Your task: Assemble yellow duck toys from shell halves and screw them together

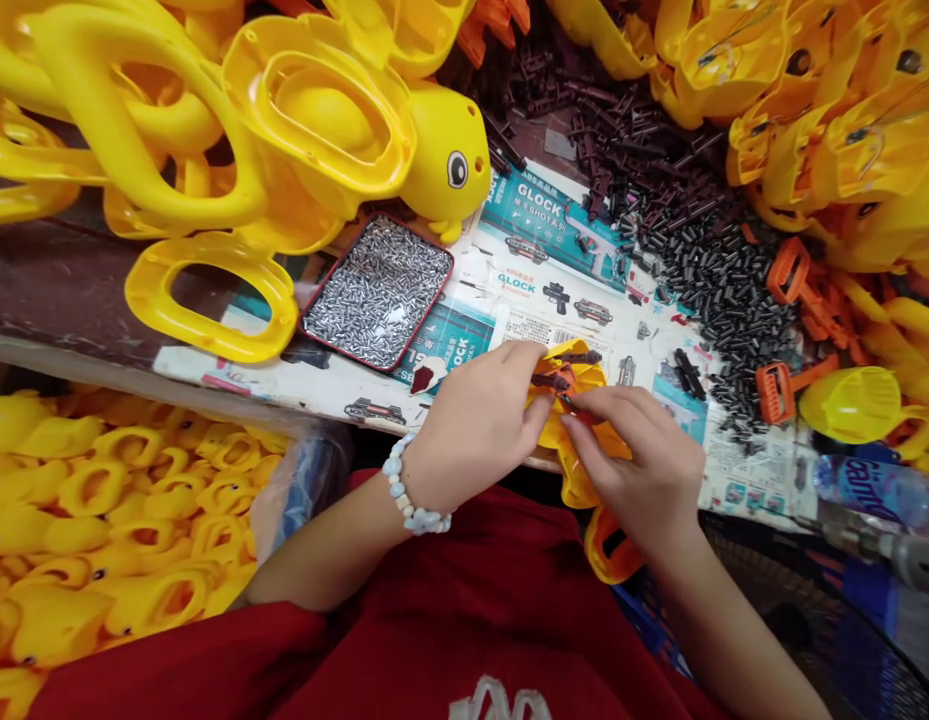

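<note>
At the table's front edge, my left hand [483, 415], with a beaded bracelet at the wrist, is closed round a yellow plastic shell [576, 470]. Small orange and dark brown parts sit inside the shell's upper end. My right hand [644, 450] has its thumb and forefinger pinched at those inner parts, against the shell; whatever tiny piece lies between the fingertips is too small to name. A yellow ring-shaped part [610, 560] hangs below the shell, beside my right hand.
A red-rimmed tray [381, 290] holds silver screws. Yellow duck shells [329, 110] stand behind it. Black cylinders [704, 250], dark brown parts [621, 120] and orange pieces [775, 390] lie right. A bottle [869, 485] and a power tool [899, 550] are far right; a yellow-filled bag is lower left.
</note>
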`<move>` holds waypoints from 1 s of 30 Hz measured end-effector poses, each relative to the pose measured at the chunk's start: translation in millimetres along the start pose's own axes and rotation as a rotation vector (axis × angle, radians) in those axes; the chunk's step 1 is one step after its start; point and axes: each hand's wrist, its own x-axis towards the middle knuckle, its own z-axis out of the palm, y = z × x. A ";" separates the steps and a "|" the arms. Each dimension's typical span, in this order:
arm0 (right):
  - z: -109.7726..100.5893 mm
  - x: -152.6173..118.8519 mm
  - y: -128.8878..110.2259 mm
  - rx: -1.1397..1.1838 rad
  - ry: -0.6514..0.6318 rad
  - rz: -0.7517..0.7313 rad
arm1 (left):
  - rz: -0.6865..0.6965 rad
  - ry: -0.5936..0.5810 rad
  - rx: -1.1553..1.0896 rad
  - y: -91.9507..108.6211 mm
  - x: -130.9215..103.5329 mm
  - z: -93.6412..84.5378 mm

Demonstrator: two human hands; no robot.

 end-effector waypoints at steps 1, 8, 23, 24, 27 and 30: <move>1.6 0.0 -0.3 -0.007 0.014 0.002 | -0.006 0.031 0.002 -0.6 -1.2 1.2; 5.9 9.5 0.4 0.017 -0.001 0.069 | 0.050 0.135 0.043 -2.7 -6.2 6.9; 22.8 16.4 -9.1 -0.186 0.195 -0.067 | 0.144 0.055 0.215 0.0 -4.5 -0.4; 22.0 15.7 -9.7 -0.175 0.180 -0.068 | 0.124 0.048 0.191 -0.5 -4.3 0.1; 13.8 11.4 -8.9 -0.157 0.166 0.000 | 0.029 0.007 0.090 -3.4 -4.2 -1.7; 0.1 8.0 0.3 -0.026 0.034 0.114 | 0.022 -0.050 -0.139 -8.8 -6.5 -9.3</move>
